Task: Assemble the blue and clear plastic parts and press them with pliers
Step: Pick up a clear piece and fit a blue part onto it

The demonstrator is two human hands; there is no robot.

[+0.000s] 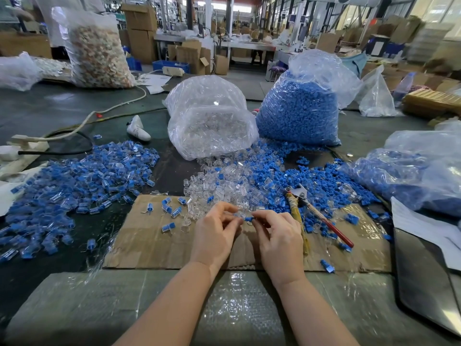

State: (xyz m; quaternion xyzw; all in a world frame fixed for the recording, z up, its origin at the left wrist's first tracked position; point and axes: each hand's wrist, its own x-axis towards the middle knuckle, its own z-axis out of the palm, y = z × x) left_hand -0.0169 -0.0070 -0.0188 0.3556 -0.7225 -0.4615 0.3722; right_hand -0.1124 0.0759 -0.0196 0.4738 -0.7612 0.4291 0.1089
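A workshop table [62, 103] carries a flat cardboard sheet [149, 240]. Over it, the left hand [214, 236] pinches what looks like a clear part [239, 216], and the right hand [279, 236] pinches a blue part [248, 219] against it. Pliers [306, 203] lie just right of the hands, beside loose blue pieces [287, 176].
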